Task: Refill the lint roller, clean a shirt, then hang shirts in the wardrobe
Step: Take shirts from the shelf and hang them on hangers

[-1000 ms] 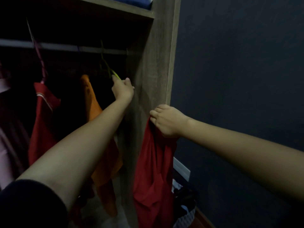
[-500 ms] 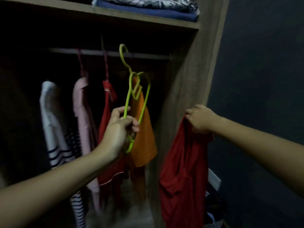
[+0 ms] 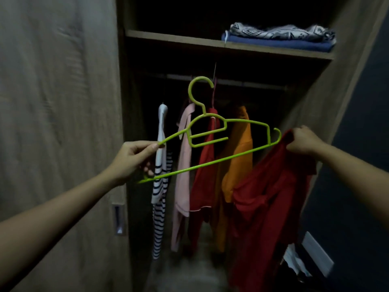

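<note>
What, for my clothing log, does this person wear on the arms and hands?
Nothing shows on them. The left forearm and right forearm are bare to the picture's edge, with no sleeve in view. The left hand and right hand wear no glove; no ring, watch or bracelet is visible, though the light is dim.

A home bedroom: wooden wardrobe point(image 3: 63, 123) with hung shirts point(image 3: 185, 165), folded linens point(image 3: 280, 37).

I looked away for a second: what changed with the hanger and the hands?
The left hand took the green hanger off the rail and swung it toward the red shirt. The right hand kept gripping that shirt; hung clothes unchanged.
</note>
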